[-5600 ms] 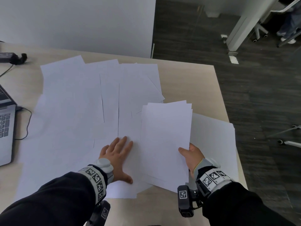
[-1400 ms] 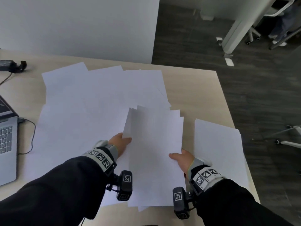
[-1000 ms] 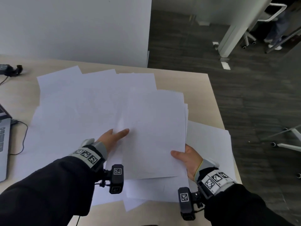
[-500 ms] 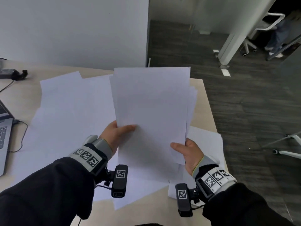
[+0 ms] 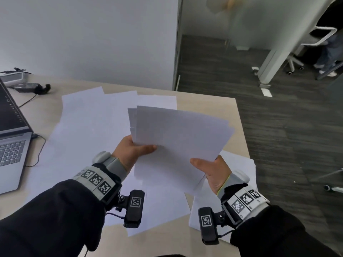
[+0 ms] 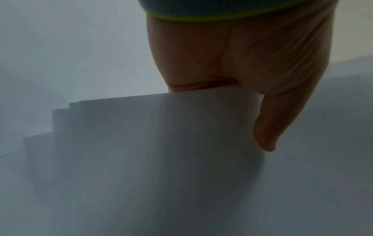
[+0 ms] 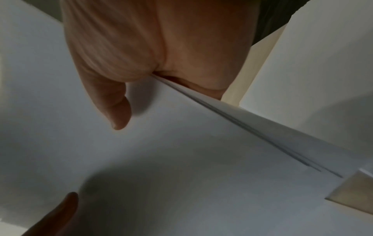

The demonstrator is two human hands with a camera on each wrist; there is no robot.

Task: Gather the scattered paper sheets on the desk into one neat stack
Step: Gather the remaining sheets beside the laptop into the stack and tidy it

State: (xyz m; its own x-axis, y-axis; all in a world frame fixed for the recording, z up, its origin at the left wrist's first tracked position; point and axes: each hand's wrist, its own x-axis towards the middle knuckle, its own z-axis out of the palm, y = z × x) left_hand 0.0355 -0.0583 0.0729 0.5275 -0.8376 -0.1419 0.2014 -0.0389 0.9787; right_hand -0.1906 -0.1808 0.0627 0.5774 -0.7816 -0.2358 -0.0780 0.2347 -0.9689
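I hold a bundle of white paper sheets (image 5: 178, 132) lifted off the desk, turned so its long side runs left to right, edges slightly uneven. My left hand (image 5: 133, 151) grips its left corner, thumb on top; the same bundle (image 6: 141, 143) shows in the left wrist view. My right hand (image 5: 209, 167) pinches the bundle's lower right edge (image 7: 201, 151), thumb on top. More loose sheets (image 5: 89, 127) lie spread over the desk beneath, and a small pile of sheets (image 5: 239, 167) sits by the desk's right edge.
An open laptop (image 5: 11, 141) with a cable stands at the desk's left. A black power adapter (image 5: 31, 88) lies at the back left. The desk's right edge (image 5: 241, 127) drops to dark floor. A white wall panel backs the desk.
The bundle has been lifted off the desk and rotated from upright to a slanted sideways position. Both hands have kept their hold on it.
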